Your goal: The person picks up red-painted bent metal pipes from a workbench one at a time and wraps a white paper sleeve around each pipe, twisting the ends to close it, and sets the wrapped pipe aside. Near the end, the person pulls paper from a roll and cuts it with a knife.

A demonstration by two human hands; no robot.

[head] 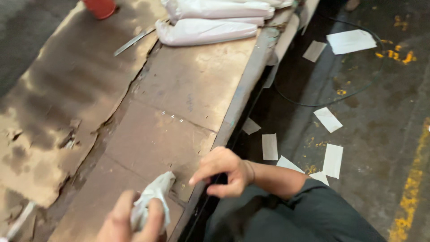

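Observation:
My left hand (130,224) is at the bottom edge of the view, closed around a crumpled whitish rag (152,197) that rests on the worn cardboard-covered workbench (179,89). My right hand (224,172) hovers at the bench's metal front edge (244,92), fingers loosely curled and apart, holding nothing. A thin band sits on my right wrist. My dark sleeve and trouser leg fill the lower right.
White filled bags (210,22) lie stacked at the bench's far end, beside a red container (101,6) and a thin metal strip (133,41). Several white paper slips (329,118) litter the dark floor to the right, with a black cable (313,103) and yellow floor markings (410,188).

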